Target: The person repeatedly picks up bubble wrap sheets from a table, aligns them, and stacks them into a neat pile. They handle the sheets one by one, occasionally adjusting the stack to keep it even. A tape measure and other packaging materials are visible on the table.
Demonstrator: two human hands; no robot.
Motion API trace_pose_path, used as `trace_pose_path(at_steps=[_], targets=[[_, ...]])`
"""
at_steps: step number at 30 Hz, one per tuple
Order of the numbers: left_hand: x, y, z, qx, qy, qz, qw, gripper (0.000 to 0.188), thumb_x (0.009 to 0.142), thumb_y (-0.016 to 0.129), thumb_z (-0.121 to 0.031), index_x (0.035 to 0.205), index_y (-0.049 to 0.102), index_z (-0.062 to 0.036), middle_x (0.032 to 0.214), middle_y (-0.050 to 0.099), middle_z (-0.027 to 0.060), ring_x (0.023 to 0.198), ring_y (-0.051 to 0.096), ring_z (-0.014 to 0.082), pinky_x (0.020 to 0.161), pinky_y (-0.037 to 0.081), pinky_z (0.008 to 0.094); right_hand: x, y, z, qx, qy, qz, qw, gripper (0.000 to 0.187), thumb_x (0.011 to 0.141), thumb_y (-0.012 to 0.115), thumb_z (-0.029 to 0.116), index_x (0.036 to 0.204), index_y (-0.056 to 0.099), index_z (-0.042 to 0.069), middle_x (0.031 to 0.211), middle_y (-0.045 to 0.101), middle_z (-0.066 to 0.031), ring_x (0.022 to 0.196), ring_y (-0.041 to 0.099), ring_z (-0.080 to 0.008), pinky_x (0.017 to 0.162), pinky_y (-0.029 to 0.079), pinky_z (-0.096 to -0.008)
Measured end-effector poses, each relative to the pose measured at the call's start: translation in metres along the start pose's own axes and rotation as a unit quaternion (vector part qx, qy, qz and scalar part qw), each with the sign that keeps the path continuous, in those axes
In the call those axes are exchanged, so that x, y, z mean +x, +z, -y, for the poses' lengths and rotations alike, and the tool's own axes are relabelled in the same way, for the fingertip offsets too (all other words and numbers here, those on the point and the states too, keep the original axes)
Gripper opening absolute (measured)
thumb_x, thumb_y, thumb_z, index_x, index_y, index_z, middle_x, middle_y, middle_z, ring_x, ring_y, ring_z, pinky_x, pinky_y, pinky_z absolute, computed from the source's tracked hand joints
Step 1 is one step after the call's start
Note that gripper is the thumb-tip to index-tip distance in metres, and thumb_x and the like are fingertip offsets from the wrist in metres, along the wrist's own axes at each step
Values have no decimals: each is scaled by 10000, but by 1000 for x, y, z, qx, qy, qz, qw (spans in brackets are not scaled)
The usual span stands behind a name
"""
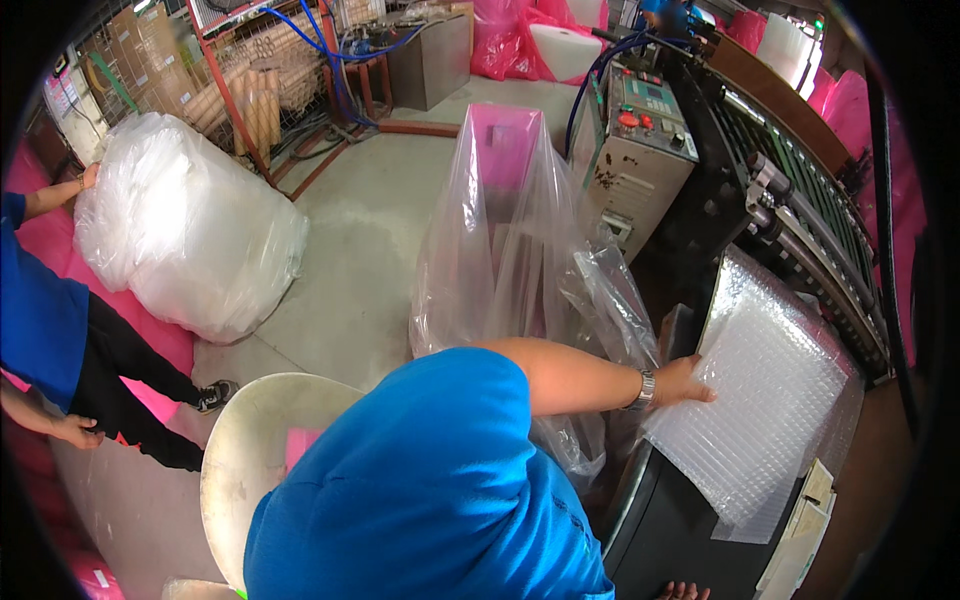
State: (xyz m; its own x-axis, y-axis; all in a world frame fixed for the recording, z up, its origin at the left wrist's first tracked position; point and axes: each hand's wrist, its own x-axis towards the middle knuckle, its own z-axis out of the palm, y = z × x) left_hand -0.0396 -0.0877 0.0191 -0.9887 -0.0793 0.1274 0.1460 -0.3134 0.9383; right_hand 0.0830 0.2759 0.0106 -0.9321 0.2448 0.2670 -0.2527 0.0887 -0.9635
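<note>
My left hand [682,384], with a metal watch on the wrist, reaches across to the right and grips the left edge of a stack of clear bubble wrap sheets [760,390]. One digit lies over the top of the sheets; the others are partly hidden. The stack lies over a black machine surface [665,535], just in front of the machine's rollers [800,215]. Only the fingertips of my right hand [685,592] show at the lower edge, apart and holding nothing visible. Beside my left forearm stands a large open clear plastic bag [480,260].
A control box [640,140] with red buttons stands beyond the bag. Behind my shoulder is a pale chair [235,470]. At left, another person [45,310] in blue touches a large wrapped bundle [190,230]. Cardboard tubes [265,105] fill a rack at the back.
</note>
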Motion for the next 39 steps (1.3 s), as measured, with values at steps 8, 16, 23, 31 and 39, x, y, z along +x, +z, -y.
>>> trace_pose_path(at_steps=[8, 16, 23, 31, 39], targets=[[-1, 1, -4, 21, -24, 1, 999, 683, 701, 684, -209, 1257, 335, -24, 1160, 490, 124, 1062, 464, 199, 914, 372, 338, 11, -42, -25, 396, 39, 133, 908, 453, 852, 402, 146, 1286, 291, 83, 1178, 479, -177, 953, 528, -299, 830, 421, -465], [-10, -6, -9, -83, -60, 1, 995, 442, 763, 640, -188, 1120, 473, 13, 982, 567, 89, 859, 554, 166, 764, 471, 312, 8, -8, 3, 348, 101, 39, 931, 468, 901, 389, 278, 1306, 248, 89, 1091, 509, -111, 893, 538, -194, 765, 465, -339], [-8, 2, -5, -92, -54, 25, 994, 508, 741, 652, -124, 1169, 406, -3, 1090, 521, 95, 975, 503, 179, 845, 410, 322, 1, -4, -3, 338, 89, 0, 937, 415, 889, 429, 249, 1261, 331, 93, 1047, 556, -92, 859, 572, -178, 739, 489, -345], [-15, 27, -20, 8, 91, -46, 995, 535, 722, 675, -87, 1166, 395, 13, 1095, 507, 117, 972, 496, 193, 851, 392, 312, 5, 6, 7, 327, 113, -37, 938, 345, 851, 489, 173, 1168, 399, 70, 969, 549, -88, 802, 574, -171, 658, 509, -316], [-26, 32, -39, 205, 274, -11, 939, 369, 734, 687, -100, 1034, 512, 26, 997, 556, 88, 871, 519, 166, 777, 417, 278, 7, 20, -1, -93, 24, -52, 994, 350, 808, 543, 161, 1147, 483, 96, 1046, 505, -103, 948, 525, -214, 807, 442, -334]])
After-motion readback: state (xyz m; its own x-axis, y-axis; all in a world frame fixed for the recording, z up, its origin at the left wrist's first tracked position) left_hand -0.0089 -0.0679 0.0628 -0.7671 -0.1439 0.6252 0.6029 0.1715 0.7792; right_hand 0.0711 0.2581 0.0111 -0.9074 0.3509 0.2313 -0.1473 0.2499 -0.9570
